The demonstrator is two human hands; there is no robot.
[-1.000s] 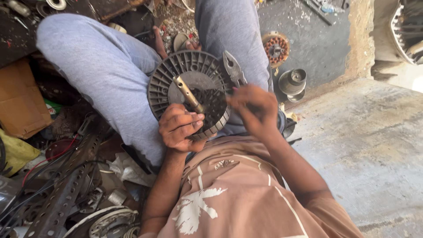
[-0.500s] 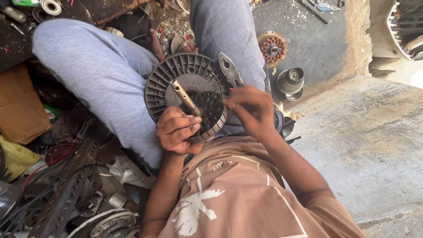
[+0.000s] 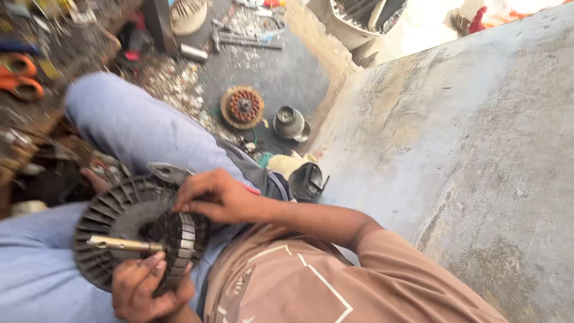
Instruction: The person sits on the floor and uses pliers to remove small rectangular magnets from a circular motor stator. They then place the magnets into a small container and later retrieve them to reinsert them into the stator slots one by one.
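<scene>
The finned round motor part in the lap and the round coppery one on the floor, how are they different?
The finned motor part is dark, rests on the lap, held by the left hand and right hand, with a metal shaft sticking out. The coil disc looks smaller, orange-brown, lying flat, untouched. Both are round.

left hand (image 3: 149, 287) partly cut by the near edge, its fingertips tucked behind the finned motor housing (image 3: 134, 230), clutter far left blurred, grey casing (image 3: 365, 18) cropped at the far edge
</scene>
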